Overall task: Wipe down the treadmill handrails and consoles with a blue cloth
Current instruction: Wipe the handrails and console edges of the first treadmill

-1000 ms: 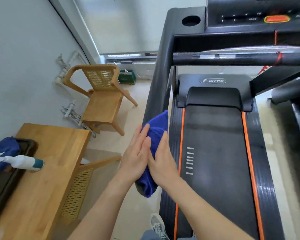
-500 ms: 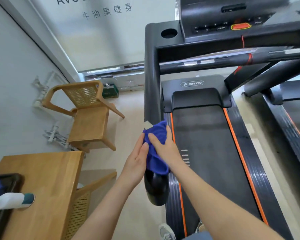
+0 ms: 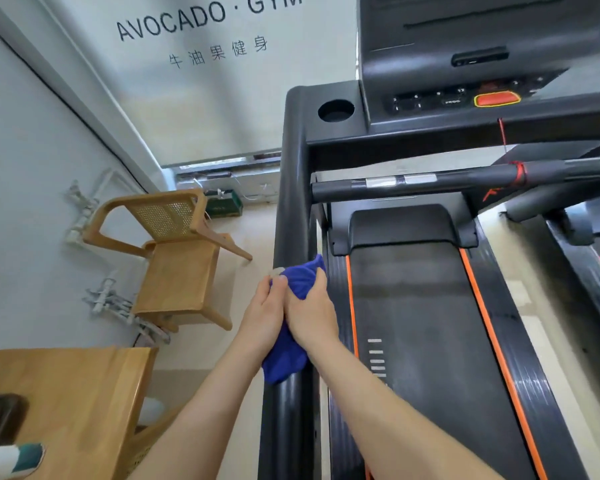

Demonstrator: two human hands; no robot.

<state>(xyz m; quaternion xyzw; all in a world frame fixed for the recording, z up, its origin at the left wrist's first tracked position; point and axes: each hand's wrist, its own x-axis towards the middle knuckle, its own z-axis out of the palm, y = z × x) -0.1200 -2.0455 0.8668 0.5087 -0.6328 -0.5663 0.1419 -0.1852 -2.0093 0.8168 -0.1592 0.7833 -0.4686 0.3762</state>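
Both hands are on the left handrail (image 3: 293,209), partway along its length. The left hand (image 3: 261,315) and right hand (image 3: 311,315) sit side by side and touching. Each is curled round the blue cloth (image 3: 300,279), so the cloth sleeves the black tube. One end bunches out above the fingers and the other hangs below the wrists.

Step in hand, as we judge it: stroking the rail lengthwise. To do it well:
- Keep the cloth wrapped right round the tube.
- Squeeze evenly from both sides.
- Slide in one long pass toward the corner under the console (image 3: 465,64).
- Let the wrap reach the underside, not just the top face.
- Gather the loose lower tail so it does not drag or slip off.

Not readable from here:
- The fingertips on the rail's far and under sides are hidden, so we cannot tell how fully the cloth closes round the tube.
- The console top is cut off by the frame, and its buttons are blurred.
- The right-hand rail is out of view — only the crossbar (image 3: 430,181) shows.
- On the table (image 3: 84,393), a spray bottle (image 3: 13,459) is clipped at the frame edge.
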